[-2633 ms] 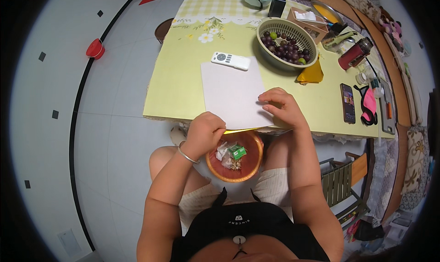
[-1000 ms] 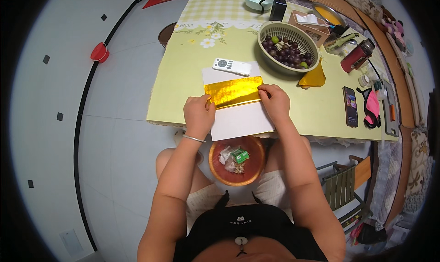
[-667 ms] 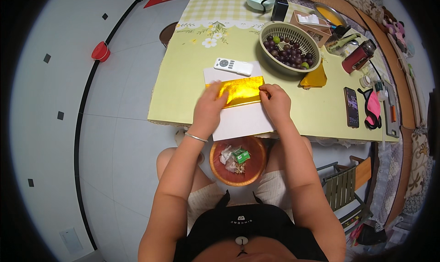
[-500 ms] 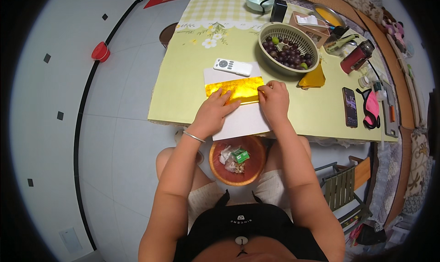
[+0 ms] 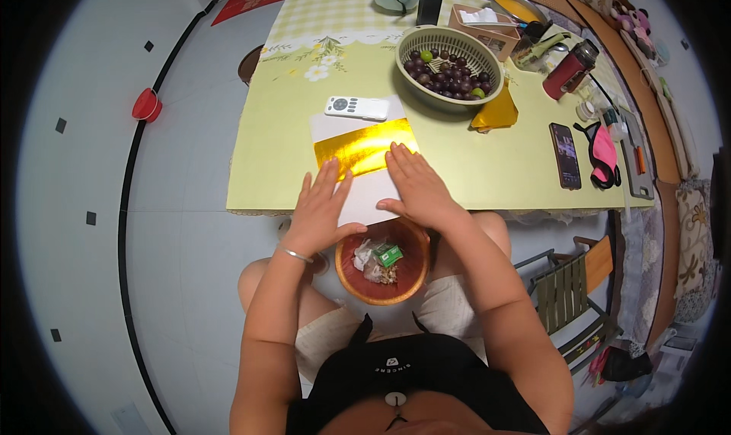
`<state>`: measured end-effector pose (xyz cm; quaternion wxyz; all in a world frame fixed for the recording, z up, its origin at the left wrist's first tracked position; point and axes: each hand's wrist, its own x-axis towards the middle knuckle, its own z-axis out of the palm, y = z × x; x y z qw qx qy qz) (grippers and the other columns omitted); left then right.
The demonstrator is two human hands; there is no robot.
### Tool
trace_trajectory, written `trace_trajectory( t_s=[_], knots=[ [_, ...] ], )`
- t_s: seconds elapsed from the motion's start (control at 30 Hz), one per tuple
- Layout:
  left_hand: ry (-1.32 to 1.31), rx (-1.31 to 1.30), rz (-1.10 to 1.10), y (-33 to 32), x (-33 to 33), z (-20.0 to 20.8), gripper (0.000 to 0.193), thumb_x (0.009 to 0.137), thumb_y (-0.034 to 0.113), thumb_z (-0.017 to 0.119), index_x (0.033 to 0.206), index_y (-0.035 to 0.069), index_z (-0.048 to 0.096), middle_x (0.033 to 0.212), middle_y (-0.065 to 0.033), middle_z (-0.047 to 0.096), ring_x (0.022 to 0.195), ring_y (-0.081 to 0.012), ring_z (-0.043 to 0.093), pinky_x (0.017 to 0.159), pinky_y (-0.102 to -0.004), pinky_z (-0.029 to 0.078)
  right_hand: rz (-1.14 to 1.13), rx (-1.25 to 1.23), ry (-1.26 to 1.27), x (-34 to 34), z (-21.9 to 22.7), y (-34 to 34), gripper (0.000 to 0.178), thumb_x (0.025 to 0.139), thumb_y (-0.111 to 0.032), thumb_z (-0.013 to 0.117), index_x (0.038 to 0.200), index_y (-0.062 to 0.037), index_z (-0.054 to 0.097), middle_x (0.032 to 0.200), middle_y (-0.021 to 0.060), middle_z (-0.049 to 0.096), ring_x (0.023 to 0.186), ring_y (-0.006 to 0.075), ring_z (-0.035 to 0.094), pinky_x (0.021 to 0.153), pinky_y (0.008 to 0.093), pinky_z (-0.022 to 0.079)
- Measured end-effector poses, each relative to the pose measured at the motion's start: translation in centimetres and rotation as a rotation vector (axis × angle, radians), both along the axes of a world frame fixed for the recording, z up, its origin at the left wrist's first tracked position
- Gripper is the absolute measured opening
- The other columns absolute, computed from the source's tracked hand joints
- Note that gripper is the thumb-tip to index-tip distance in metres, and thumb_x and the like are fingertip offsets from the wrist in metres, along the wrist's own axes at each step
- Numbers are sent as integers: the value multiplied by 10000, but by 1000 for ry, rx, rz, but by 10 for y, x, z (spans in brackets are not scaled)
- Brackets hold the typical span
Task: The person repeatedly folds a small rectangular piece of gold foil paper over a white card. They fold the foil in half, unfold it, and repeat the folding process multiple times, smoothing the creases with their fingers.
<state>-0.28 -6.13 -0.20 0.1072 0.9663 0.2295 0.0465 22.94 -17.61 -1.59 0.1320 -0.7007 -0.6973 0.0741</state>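
A shiny gold foil sheet (image 5: 364, 145) lies flat across a white sheet of paper (image 5: 364, 201) at the table's near edge. My left hand (image 5: 320, 208) rests with fingers spread, its fingertips on the foil's lower left edge. On the other side, my right hand (image 5: 417, 185) lies flat, fingers stretched over the foil's lower right part and thumb on the white paper. Neither hand grips anything. A white remote control (image 5: 356, 108) lies on the paper's far end, just beyond the foil.
A colander (image 5: 410, 90) of dark round fruit stands behind, beside folded gold paper (image 5: 499, 113). Rightward lie a phone (image 5: 565, 156), a pink and black eye mask (image 5: 604, 155) and a red flask (image 5: 568, 71). A waste bin (image 5: 346, 284) stands below the table edge between my knees.
My right hand has gone from pinching the foil's right edge to lying flat with fingers extended. The left hand has drawn back toward the foil's near edge. The whole view has shifted.
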Motion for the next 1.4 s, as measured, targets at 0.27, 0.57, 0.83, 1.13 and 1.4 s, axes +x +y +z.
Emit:
trace_trajectory(
  t_s=[0.27,0.57,0.83,1.13,1.4],
  knots=[
    [-258,117,113,19,-8,-16,571,845,406,778,1238,3,686,1382,-233,602,1361,-439,491,1154,-571,351,-257,289,96,33,-6,4,691,981,-437,629,1422,78,494,1544,292,419,1482,399,354,1224,503,270],
    [-502,-75,349,73,28,-22,490,792,89,780,1264,54,653,1204,-170,622,1182,-362,558,1032,-446,450,-437,259,1231,35,-19,47,407,1028,-9,490,1429,64,495,928,105,662,732,135,653,667,261,562],
    [-454,-187,511,87,38,-25,285,781,49,780,1047,55,678,996,-106,663,996,-331,585,929,-436,468,-492,188,1422,43,-15,52,492,1026,-2,473,1501,84,375,922,141,657,703,181,688,639,268,588],
    [-723,-428,644,73,43,-10,111,839,-16,728,926,2,662,813,-62,678,651,-157,603,622,-321,507,-493,180,1390,43,-10,51,535,1020,-13,505,1517,89,338,909,129,666,728,173,693,675,262,588],
    [-1046,-1082,626,38,29,-11,44,990,-30,601,959,-35,632,914,-126,722,856,-192,750,741,-242,622,-488,182,1561,47,-5,50,164,1021,-54,577,1141,58,580,864,131,686,681,178,710,604,259,604]
  ],
)
